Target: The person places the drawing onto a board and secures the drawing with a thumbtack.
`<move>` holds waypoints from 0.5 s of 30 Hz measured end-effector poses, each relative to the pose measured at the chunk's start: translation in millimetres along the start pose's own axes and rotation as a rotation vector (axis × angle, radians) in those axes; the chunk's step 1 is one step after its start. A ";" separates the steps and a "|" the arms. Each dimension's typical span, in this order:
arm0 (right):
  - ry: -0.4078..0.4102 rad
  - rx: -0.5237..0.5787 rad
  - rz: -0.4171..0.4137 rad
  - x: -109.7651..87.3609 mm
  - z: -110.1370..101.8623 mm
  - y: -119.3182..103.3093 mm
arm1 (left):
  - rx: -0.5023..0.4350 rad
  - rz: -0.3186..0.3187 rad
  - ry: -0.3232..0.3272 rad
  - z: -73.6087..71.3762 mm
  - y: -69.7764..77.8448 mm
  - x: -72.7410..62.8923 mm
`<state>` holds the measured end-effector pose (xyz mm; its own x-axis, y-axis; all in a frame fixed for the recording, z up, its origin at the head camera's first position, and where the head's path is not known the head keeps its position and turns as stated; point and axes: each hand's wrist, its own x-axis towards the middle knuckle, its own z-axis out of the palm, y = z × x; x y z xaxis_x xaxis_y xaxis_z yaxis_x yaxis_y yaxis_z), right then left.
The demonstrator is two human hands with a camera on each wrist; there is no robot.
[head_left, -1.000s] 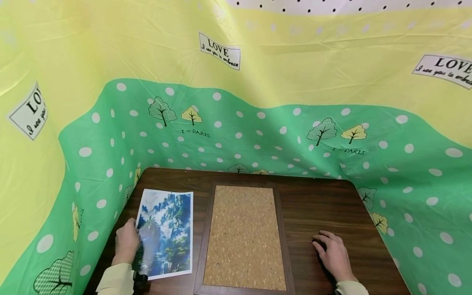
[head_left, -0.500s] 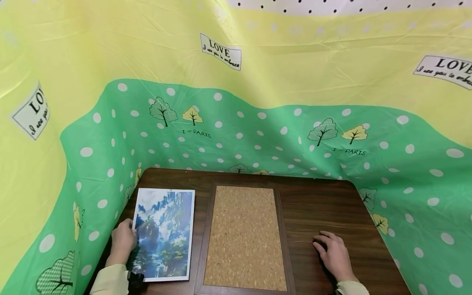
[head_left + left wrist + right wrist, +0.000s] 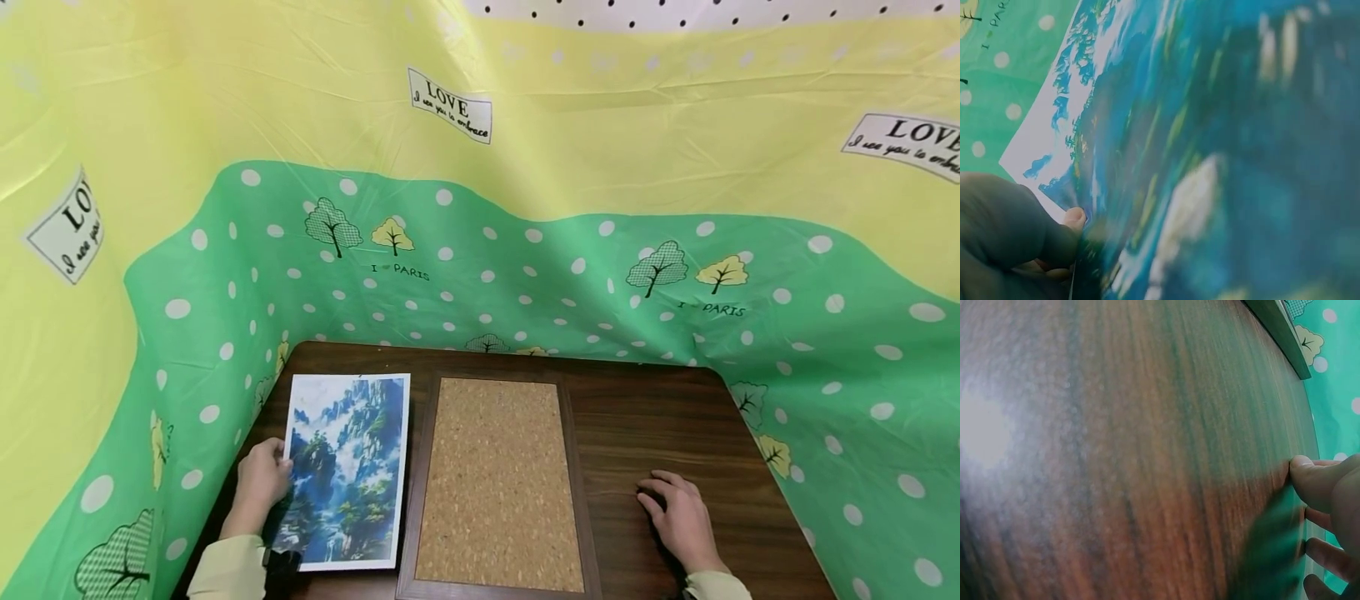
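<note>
A printed landscape picture (image 3: 348,475), with blue mountains, mist and trees inside a white border, is on the left of the table. My left hand (image 3: 260,483) pinches its left edge; in the left wrist view the thumb (image 3: 1075,216) lies over the printed side. The sheet fills most of that view, close and blurred. My right hand (image 3: 678,517) rests on the wooden table (image 3: 637,425) at the right, fingers relaxed and holding nothing. Its fingertips touch the tabletop in the right wrist view. Between the hands lies a cork board (image 3: 498,483) in a dark brown frame.
A yellow and green curtain (image 3: 525,275) with dots and trees hangs around the back and both sides of the table. The picture's right edge is close beside the cork board's frame (image 3: 414,517).
The picture has tilted and shifted in the left hand, and now sits slightly further right, nearer the cork board. My left hand has moved a little with it. The right hand has stayed still.
</note>
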<state>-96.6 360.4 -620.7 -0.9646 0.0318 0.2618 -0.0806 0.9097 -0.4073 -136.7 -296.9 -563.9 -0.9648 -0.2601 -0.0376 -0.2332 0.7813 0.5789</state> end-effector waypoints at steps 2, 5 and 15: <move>0.004 0.000 -0.002 0.1 -0.2 0.0 | -0.014 -0.011 -0.007 0.7 5.1 0.0; 0.013 0.000 -0.008 0.4 -0.3 0.0 | -0.025 -0.014 -0.021 2.7 12.3 0.1; 0.017 0.003 -0.013 0.2 -0.6 -0.4 | -0.082 -0.015 -0.079 17.7 35.0 -3.3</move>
<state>-96.6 360.3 -620.0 -0.9590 0.0275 0.2821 -0.0934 0.9090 -0.4062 -143.8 -258.6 -557.9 -0.9687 -0.2232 -0.1089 -0.2399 0.7279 0.6424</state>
